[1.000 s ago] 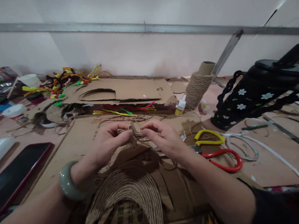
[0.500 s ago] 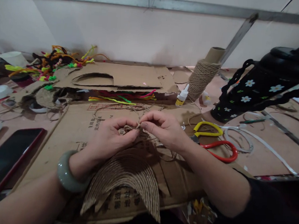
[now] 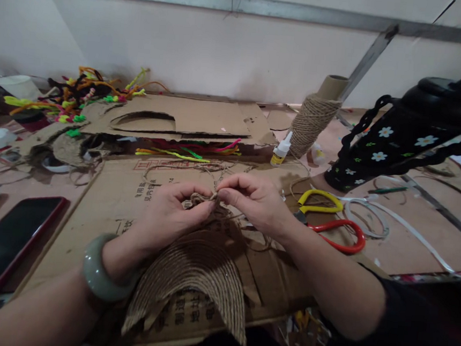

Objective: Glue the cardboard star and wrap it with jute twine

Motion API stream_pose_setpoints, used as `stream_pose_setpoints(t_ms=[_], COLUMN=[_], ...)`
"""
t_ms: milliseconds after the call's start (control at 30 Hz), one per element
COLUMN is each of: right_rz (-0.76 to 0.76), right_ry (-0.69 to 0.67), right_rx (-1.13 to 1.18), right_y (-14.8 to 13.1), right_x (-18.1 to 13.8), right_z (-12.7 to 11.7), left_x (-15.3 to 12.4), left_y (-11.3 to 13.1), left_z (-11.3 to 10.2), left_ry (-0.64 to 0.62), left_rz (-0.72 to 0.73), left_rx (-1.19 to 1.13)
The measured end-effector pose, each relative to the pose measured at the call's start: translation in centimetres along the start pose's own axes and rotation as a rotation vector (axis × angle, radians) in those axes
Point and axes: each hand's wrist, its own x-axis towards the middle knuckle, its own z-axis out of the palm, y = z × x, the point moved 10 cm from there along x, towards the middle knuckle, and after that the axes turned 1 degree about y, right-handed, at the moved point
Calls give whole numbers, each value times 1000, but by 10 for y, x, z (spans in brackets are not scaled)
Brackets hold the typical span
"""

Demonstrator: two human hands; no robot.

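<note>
My left hand (image 3: 174, 208) is closed on a small bunch of knotted jute twine (image 3: 201, 198), thumb and forefinger pinching it. Right beside it, my right hand (image 3: 252, 201) pinches the same twine between thumb and fingertips. Loose strands trail beneath both hands, partly hidden by them. Just nearer to me, an arch of glued jute rows (image 3: 198, 262) lies on the printed cardboard (image 3: 109, 221). A green bangle (image 3: 103, 267) circles my left wrist.
Red-and-yellow-handled scissors (image 3: 342, 234) lie to the right, near a black flowered tumbler (image 3: 378, 148). A twine spool (image 3: 316, 118) and glue bottle (image 3: 281, 149) stand behind. At left are a phone (image 3: 10, 248) and colourful pipe cleaners (image 3: 88, 90).
Hardly anything differs. My left wrist and bangle have shifted slightly left, while both hands keep their pinch on the twine.
</note>
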Motion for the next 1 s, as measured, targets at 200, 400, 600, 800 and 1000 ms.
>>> stream_pose_setpoints(t_ms=[200, 400, 600, 800, 1000], right_rz=[9, -72, 32, 117, 129], right_ry=[36, -13, -6, 17, 28], right_rx=[-28, -163, -136, -180, -102], right_y=[1, -12, -4, 5, 4], right_x=[-1, -3, -1, -3, -3], right_z=[-2, 4, 7, 4, 5], left_x=[0, 0, -1, 0, -6], left_y=[0, 7, 10, 16, 26], left_z=[2, 3, 0, 1, -4], left_ry=[-9, -19, 25, 41, 124], left_rz=[-22, 23, 46, 98, 208], left_rx=[26, 112, 126, 263, 315])
